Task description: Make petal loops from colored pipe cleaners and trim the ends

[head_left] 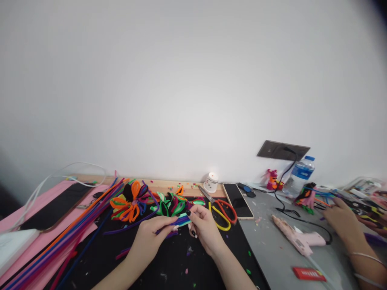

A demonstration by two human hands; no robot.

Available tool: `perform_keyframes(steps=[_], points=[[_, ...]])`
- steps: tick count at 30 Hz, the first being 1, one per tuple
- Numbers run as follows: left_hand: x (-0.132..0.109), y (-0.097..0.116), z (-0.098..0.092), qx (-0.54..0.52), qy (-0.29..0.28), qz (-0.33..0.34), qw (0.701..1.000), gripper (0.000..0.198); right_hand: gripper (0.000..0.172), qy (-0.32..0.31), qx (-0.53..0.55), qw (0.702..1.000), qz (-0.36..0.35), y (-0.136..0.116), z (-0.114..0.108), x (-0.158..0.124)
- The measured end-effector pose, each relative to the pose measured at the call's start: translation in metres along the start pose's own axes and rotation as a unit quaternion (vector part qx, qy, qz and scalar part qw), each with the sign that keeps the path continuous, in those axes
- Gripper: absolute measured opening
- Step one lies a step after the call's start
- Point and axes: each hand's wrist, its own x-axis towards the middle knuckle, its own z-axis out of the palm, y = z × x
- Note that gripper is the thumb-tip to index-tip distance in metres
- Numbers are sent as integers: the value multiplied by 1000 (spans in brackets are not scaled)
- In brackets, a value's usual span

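Note:
My left hand [151,235] and my right hand [203,226] meet over a black mat [169,270]. Both pinch a small bundle of pipe cleaners [182,220] in blue, green, white and purple, each hand on one end. Just beyond the hands lie finished pipe-cleaner flowers, an orange and purple one [131,201] and a green and black one [169,205]. A purple stem trails left from under my left hand.
Long straight pipe cleaners [69,237] lie at the left over pink sheets. Scissors [222,211], a phone [238,200], a small white jar [211,182], a pink glue gun [298,237] and a water bottle [300,173] sit right. Another person's hand [343,219] works at far right.

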Motion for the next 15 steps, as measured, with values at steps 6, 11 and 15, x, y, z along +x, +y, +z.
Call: perform_keyframes(steps=[6,11,15], points=[[1,0,-3,43,12,27,999,16,24,-2,-24,1000,2,-3,-1,1],[1,4,-4,91,-34,48,994,25,19,33,-156,986,-47,-2,1,0],[1,9,-1,112,-86,45,989,23,15,0,-279,956,-90,-2,7,-7]])
